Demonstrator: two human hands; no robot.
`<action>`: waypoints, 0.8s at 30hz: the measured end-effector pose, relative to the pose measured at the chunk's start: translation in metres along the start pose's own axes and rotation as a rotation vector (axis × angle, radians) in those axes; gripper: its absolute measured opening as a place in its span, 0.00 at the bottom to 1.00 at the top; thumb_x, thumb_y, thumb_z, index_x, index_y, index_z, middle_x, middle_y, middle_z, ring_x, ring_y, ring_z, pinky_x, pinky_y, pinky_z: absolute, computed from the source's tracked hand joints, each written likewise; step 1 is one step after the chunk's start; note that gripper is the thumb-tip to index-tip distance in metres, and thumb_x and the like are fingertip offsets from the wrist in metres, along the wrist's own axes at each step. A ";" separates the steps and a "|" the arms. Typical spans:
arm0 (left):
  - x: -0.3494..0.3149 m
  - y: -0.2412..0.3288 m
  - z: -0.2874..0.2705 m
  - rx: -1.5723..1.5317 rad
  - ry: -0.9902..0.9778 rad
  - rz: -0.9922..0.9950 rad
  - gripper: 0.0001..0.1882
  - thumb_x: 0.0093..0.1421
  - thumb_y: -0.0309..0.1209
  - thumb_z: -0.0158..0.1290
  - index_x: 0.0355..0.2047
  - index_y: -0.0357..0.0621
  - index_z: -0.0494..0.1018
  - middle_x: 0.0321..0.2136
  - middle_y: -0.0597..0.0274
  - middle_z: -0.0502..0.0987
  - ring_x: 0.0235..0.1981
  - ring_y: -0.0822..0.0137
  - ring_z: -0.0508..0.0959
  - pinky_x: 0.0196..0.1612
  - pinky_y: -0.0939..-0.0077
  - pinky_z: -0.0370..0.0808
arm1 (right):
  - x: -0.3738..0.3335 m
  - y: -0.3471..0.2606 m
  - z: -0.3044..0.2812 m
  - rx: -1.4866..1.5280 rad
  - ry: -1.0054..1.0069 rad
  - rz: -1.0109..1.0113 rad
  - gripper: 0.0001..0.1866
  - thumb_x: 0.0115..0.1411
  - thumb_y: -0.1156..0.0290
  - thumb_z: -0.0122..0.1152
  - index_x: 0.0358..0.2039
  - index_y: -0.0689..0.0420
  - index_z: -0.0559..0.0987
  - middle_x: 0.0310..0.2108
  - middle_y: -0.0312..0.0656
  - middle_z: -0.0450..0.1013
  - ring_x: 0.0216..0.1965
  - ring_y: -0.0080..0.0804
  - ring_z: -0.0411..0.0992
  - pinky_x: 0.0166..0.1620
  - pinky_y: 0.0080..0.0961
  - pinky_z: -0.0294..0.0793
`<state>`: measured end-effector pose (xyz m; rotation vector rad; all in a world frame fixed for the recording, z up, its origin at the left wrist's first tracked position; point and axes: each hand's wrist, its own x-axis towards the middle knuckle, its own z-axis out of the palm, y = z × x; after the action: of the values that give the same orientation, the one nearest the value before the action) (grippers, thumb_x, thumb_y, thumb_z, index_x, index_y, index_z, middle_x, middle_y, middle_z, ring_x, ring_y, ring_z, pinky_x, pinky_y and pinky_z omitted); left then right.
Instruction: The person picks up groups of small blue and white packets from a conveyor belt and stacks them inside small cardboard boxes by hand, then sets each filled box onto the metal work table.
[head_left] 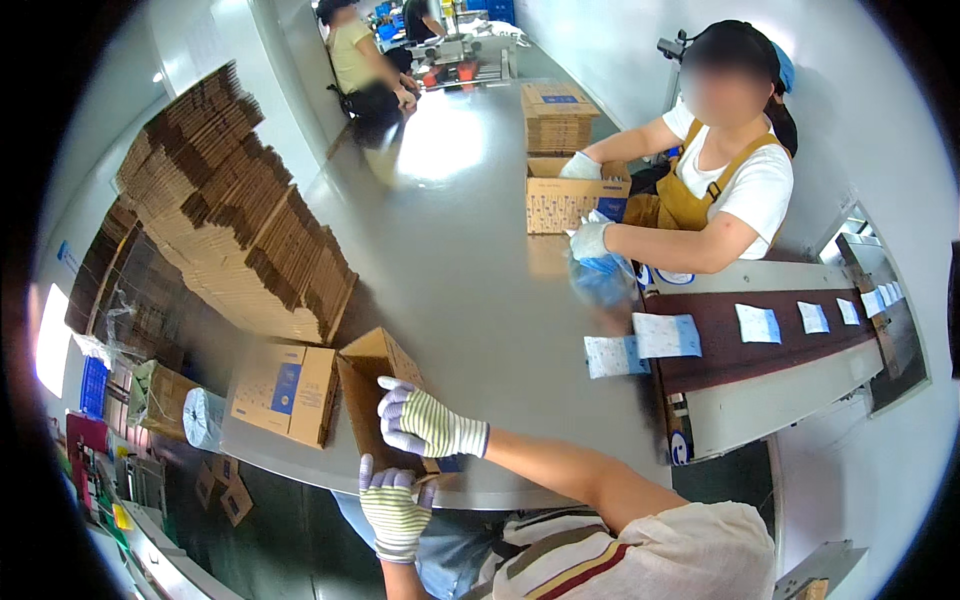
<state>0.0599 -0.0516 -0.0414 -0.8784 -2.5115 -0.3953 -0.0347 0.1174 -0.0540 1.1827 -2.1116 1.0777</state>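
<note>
An open cardboard box [362, 405] stands at the near edge of the grey table, its brown inside showing. My left hand [393, 512], in a striped glove with pale purple fingertips, is at the box's near end, fingers and thumb closed on its edge. Over the box's opening is my right hand [428, 420], gloved the same way, its fingers apart and slightly bent with nothing visible in them. Part of the box's near side is hidden behind my hands. Left of it lies a closed, flat printed carton [283, 392] with a blue panel.
Tall stacks of flattened cartons [230, 210] line the table's left side. Across the table [460, 260], a co-worker [735, 170] handles an open carton [560, 205] and a blue bag [602, 280]. White-and-blue packets [668, 335] lie along a dark conveyor [720, 365] at right.
</note>
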 end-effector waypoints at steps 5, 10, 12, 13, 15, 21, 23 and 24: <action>0.003 0.003 -0.002 -0.009 0.018 0.007 0.14 0.43 0.35 0.64 0.26 0.45 0.70 0.23 0.60 0.72 0.29 0.58 0.74 0.62 0.50 0.59 | -0.005 -0.002 0.003 0.368 0.098 0.132 0.11 0.61 0.67 0.47 0.23 0.55 0.73 0.28 0.35 0.69 0.40 0.33 0.69 0.69 0.46 0.45; 0.005 0.004 0.001 -0.021 0.031 -0.012 0.14 0.43 0.34 0.64 0.26 0.44 0.70 0.22 0.57 0.72 0.29 0.55 0.74 0.62 0.50 0.59 | 0.003 -0.003 0.001 0.182 0.081 0.105 0.09 0.57 0.69 0.51 0.20 0.51 0.72 0.23 0.34 0.65 0.38 0.34 0.69 0.69 0.47 0.45; 0.005 0.003 0.002 -0.018 0.024 -0.032 0.14 0.43 0.33 0.63 0.25 0.43 0.70 0.22 0.57 0.73 0.29 0.55 0.74 0.62 0.50 0.60 | 0.002 0.000 0.000 0.174 0.108 0.070 0.07 0.56 0.70 0.53 0.22 0.53 0.73 0.24 0.36 0.67 0.38 0.37 0.69 0.68 0.49 0.48; 0.007 0.005 0.001 -0.010 0.015 -0.038 0.13 0.43 0.33 0.63 0.25 0.44 0.70 0.23 0.57 0.73 0.30 0.55 0.74 0.62 0.50 0.60 | 0.001 0.001 0.001 0.163 0.132 0.052 0.06 0.56 0.70 0.54 0.23 0.54 0.74 0.25 0.37 0.68 0.38 0.37 0.69 0.68 0.49 0.48; 0.007 0.008 0.000 -0.010 0.004 -0.050 0.13 0.43 0.33 0.63 0.23 0.43 0.70 0.21 0.57 0.73 0.27 0.55 0.75 0.62 0.52 0.61 | -0.002 -0.001 0.006 0.175 0.200 0.078 0.07 0.55 0.69 0.55 0.24 0.56 0.76 0.27 0.38 0.70 0.39 0.39 0.70 0.68 0.49 0.49; 0.013 0.010 -0.005 -0.018 -0.048 -0.040 0.13 0.43 0.33 0.62 0.22 0.42 0.70 0.18 0.55 0.72 0.22 0.54 0.74 0.60 0.53 0.63 | -0.001 0.002 -0.005 0.075 0.068 0.053 0.08 0.55 0.68 0.55 0.23 0.57 0.77 0.27 0.40 0.72 0.38 0.39 0.71 0.67 0.49 0.51; 0.015 0.010 -0.004 -0.007 -0.029 -0.030 0.13 0.43 0.33 0.62 0.21 0.42 0.69 0.18 0.55 0.72 0.22 0.54 0.74 0.59 0.53 0.64 | 0.000 0.005 -0.008 0.056 0.047 0.046 0.08 0.55 0.68 0.55 0.24 0.57 0.77 0.27 0.39 0.72 0.39 0.39 0.72 0.67 0.48 0.51; 0.014 0.010 -0.004 0.001 -0.036 -0.038 0.13 0.43 0.33 0.62 0.21 0.42 0.68 0.18 0.55 0.72 0.22 0.54 0.74 0.59 0.53 0.64 | -0.001 0.005 -0.007 0.053 0.037 0.045 0.08 0.55 0.68 0.56 0.24 0.57 0.77 0.28 0.39 0.73 0.39 0.39 0.72 0.67 0.48 0.52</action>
<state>0.0579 -0.0380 -0.0295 -0.8454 -2.5644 -0.3939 -0.0385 0.1253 -0.0526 1.1356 -2.1025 1.1737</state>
